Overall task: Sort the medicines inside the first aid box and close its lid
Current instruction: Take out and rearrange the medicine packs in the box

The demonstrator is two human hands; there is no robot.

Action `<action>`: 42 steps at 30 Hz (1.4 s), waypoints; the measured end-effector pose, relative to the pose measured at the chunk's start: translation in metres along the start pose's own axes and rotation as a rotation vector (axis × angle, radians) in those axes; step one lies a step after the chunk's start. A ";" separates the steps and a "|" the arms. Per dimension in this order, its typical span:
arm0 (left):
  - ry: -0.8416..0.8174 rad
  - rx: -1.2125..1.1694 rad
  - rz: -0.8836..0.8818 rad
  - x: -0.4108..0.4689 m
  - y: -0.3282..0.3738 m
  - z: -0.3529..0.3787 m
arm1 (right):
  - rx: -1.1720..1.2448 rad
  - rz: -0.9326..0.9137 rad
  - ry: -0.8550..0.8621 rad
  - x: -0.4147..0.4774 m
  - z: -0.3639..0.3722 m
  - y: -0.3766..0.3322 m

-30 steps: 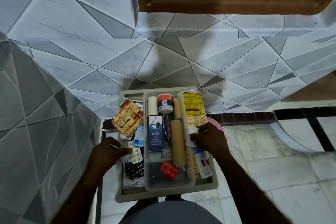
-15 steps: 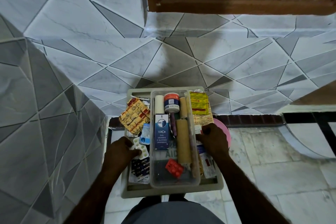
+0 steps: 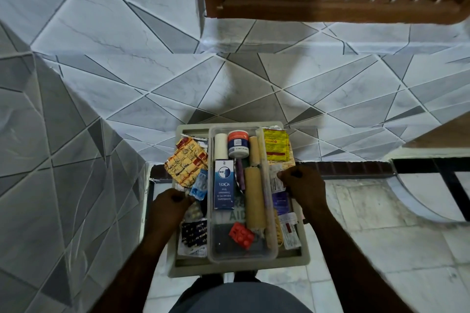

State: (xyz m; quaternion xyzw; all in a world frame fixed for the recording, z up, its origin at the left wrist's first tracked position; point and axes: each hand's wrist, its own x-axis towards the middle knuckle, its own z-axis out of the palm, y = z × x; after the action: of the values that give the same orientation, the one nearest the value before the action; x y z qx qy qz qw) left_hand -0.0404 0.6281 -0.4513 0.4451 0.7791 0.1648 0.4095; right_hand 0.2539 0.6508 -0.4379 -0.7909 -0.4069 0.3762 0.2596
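Left hand: curled at the left side of the box, fingertips pinched over loose blister strips; which strip it grips, you cannot tell. Right hand: curled at the right side, fingers closed on foil packets beside the tray wall; the exact packet is hidden.

Beige rectangular plastic first aid box: open, in front of your body, against the tiled wall. No lid in view. Judged rigid and light; lift it by the two long rims, not by the contents.

Clear plastic inner tray: sits in the box's middle, between the two side heaps. Judged stiff but thin-walled, likely to flex; take it at both short ends.

Tan rolled bandage: lies lengthwise in the tray. Soft and compressible, so grip mid-roll.

Blue-and-white cardboard medicine carton: lies flat in the tray, left of the bandage. Light and crushable; hold by its long edges.

Orange-yellow crumpled foil tablet strip: in the left compartment, tilted over the rim. Slippery and springy; pinch a corner.

White jar with orange-and-blue label: at the tray's far end. Hard and smooth; wrap fingers round the body.

Red plastic blister pack: near end of tray, apart from the bandage's end. Small and stiff; pinch the edges
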 end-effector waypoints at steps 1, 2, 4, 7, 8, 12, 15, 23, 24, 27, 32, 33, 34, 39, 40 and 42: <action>-0.006 -0.021 0.001 -0.001 0.000 -0.001 | 0.031 -0.013 0.001 0.000 -0.002 -0.003; -0.016 -0.046 -0.003 -0.001 -0.001 -0.003 | 0.053 -0.029 0.006 0.000 -0.004 -0.006; -0.028 -0.079 -0.009 -0.001 -0.002 -0.008 | 0.081 -0.070 0.024 -0.001 -0.006 -0.014; -0.013 -0.115 -0.016 -0.003 0.001 -0.018 | 0.114 -0.120 0.040 -0.004 -0.006 -0.029; 0.002 -0.113 -0.006 -0.004 0.003 -0.021 | 0.128 -0.135 0.039 -0.006 -0.006 -0.034; 0.083 -0.055 0.085 -0.012 0.017 -0.035 | 0.141 -0.185 0.009 -0.012 -0.002 -0.049; 0.139 -0.032 0.148 -0.016 0.034 -0.043 | 0.083 -0.208 -0.004 -0.014 0.005 -0.055; 0.037 -0.142 0.255 -0.011 0.091 -0.028 | -0.089 -0.268 -0.030 -0.007 0.032 -0.060; 0.008 -0.118 0.274 -0.012 0.097 -0.021 | -0.105 -0.269 -0.038 -0.005 0.035 -0.060; -0.043 0.004 0.328 -0.013 0.111 0.001 | -0.165 -0.287 -0.037 -0.003 0.042 -0.064; -0.144 0.109 0.329 -0.015 0.108 0.021 | -0.302 -0.331 -0.111 0.000 0.050 -0.065; -0.152 0.139 0.321 -0.016 0.106 0.023 | -0.298 -0.332 -0.129 -0.001 0.051 -0.064; -0.154 0.177 0.316 -0.017 0.102 0.024 | -0.290 -0.338 -0.133 0.000 0.052 -0.061; -0.145 0.229 0.334 -0.026 0.088 0.029 | -0.259 -0.336 -0.129 0.000 0.050 -0.058; -0.158 0.251 0.331 -0.028 0.086 0.030 | -0.244 -0.337 -0.123 0.001 0.051 -0.056; -0.191 0.283 0.333 -0.030 0.081 0.034 | -0.217 -0.332 -0.125 0.002 0.050 -0.056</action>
State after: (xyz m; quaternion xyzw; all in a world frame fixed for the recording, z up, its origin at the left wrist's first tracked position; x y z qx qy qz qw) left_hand 0.0396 0.6441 -0.4073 0.6341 0.6678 0.0765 0.3822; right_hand 0.1888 0.6882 -0.4278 -0.7113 -0.5854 0.3304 0.2055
